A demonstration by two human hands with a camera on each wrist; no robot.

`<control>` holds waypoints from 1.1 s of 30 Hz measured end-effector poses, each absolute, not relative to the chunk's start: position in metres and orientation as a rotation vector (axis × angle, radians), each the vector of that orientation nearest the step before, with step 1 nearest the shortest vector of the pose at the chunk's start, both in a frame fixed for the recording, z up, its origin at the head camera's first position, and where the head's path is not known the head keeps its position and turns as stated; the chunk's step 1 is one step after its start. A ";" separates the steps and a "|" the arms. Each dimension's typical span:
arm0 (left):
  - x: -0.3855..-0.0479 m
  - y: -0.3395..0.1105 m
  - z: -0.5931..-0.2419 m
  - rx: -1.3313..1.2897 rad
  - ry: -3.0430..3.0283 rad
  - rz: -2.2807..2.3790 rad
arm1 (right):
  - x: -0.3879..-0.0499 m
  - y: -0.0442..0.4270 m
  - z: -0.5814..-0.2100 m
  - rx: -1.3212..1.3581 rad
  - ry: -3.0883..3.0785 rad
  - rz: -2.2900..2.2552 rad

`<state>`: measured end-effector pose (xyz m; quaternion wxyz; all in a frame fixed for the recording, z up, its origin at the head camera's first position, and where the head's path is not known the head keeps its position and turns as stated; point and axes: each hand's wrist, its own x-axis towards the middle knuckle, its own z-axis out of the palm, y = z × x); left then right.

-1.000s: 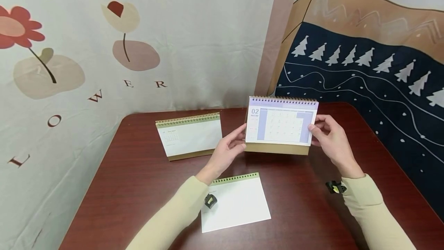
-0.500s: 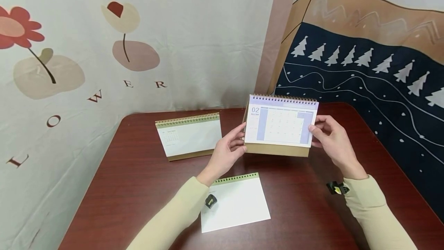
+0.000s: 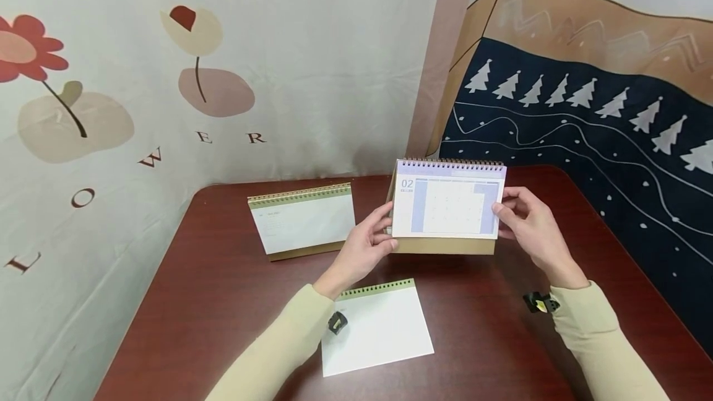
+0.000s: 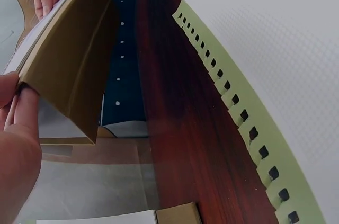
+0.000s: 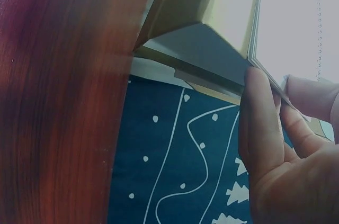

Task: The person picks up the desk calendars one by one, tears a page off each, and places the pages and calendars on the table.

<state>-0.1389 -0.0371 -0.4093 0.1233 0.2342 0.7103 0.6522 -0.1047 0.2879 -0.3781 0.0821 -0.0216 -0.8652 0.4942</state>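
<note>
In the head view, a purple-topped spiral desk calendar (image 3: 448, 212) showing "02" is held between both hands over the back right of the bench (image 3: 223, 302). The left hand (image 3: 359, 254) grips its lower left corner, fingers passing out of sight behind it; the right hand (image 3: 531, 228) pinches the right edge, thumb in front, the other fingertips hidden. The small date figures are too pale to read. To the left stands a green-topped desk calendar (image 3: 303, 223), its lower right corner covered by the left hand. Nearer lies a punched white sheet (image 3: 384, 327), its upper left corner under the left forearm and its print illegible.

In the left wrist view, the held calendar's kraft underside shows, clear of the bench. The left hand is cut off at the left edge, the right hand at the top.

In the right wrist view, thumb and fingers are closed on the calendar's pages, which are washed out by glare; its upper part is cropped.
</note>
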 end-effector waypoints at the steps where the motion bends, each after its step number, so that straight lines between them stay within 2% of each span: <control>1: -0.139 -0.037 -0.409 0.689 2.062 1.902 | -0.105 0.288 -0.378 -0.066 -2.589 1.475; 10: -0.138 -0.032 -0.412 0.560 1.957 2.036 | -0.109 0.284 -0.380 -0.081 -2.557 1.442; 18: -0.135 -0.031 -0.412 0.458 1.898 2.121 | -0.101 0.273 -0.377 -0.102 -2.474 1.078; 33: -0.131 -0.029 -0.408 0.456 1.862 2.163 | -0.091 0.232 -0.383 0.414 -2.249 0.610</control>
